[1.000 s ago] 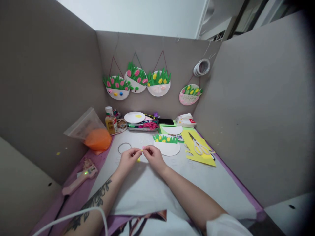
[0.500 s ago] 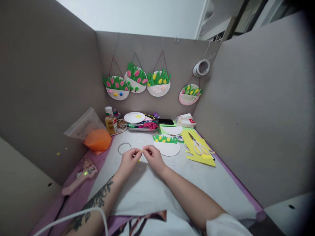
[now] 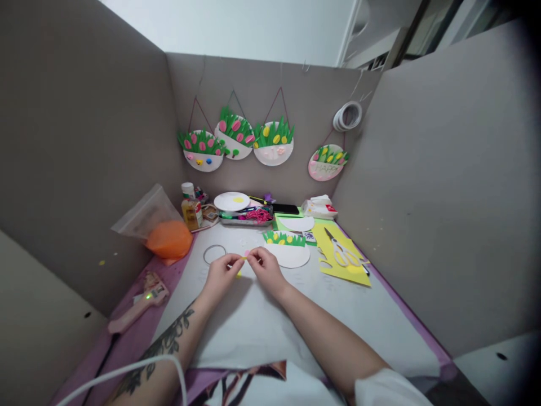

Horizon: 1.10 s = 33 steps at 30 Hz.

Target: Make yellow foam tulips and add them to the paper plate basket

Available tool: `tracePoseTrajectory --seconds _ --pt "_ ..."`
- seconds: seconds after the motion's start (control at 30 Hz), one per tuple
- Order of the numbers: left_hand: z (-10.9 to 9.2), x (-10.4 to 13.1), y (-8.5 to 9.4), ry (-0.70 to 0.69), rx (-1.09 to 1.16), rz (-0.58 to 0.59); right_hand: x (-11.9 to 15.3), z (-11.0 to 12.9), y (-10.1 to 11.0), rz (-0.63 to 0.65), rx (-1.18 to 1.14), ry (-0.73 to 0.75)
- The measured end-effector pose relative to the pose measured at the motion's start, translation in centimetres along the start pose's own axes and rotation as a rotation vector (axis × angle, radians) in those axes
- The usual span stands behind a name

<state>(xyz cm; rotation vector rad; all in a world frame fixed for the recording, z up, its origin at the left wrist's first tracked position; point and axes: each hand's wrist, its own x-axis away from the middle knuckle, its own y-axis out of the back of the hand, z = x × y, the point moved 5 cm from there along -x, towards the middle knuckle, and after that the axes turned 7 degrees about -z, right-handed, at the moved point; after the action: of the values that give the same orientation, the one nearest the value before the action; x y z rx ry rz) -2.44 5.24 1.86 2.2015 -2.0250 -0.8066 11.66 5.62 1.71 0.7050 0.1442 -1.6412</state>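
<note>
My left hand (image 3: 223, 274) and my right hand (image 3: 266, 270) meet over the white table cover, fingertips pinched close together. Between them shows a small yellow paper piece (image 3: 244, 258), gripped from both sides; its full shape is hidden by the fingers. Another bit of yellow paper (image 3: 239, 274) lies just below the left fingertips. Behind the hands a small pink piece (image 3: 247, 253) is partly visible. Beyond my right hand lies a cut paper plate (image 3: 289, 256) with green paper grass and yellow paper flowers along its upper edge.
Scissors (image 3: 344, 255) rest on a yellow sheet (image 3: 350, 276) at the right. At left are a pink glue gun (image 3: 139, 309) and a bag of orange material (image 3: 169, 239). A grey ring (image 3: 204, 255) lies left of centre. Several decorated plates hang on the back panel (image 3: 253, 180).
My right fingertips have shifted slightly away from the left ones, so more of the yellow piece shows between them. The view has moved very slightly.
</note>
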Motion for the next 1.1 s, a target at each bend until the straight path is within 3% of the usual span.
tracePoseTrajectory --seconds 0.23,1.1 --pt "0.1 0.2 -0.2 -0.081 -0.063 0.027 0.1 0.5 0.0 0.048 0.026 0.06" --pt "-0.3 0.1 -0.2 -0.004 0.013 0.017 0.3 -1.0 -1.4 0.033 -0.046 -0.082"
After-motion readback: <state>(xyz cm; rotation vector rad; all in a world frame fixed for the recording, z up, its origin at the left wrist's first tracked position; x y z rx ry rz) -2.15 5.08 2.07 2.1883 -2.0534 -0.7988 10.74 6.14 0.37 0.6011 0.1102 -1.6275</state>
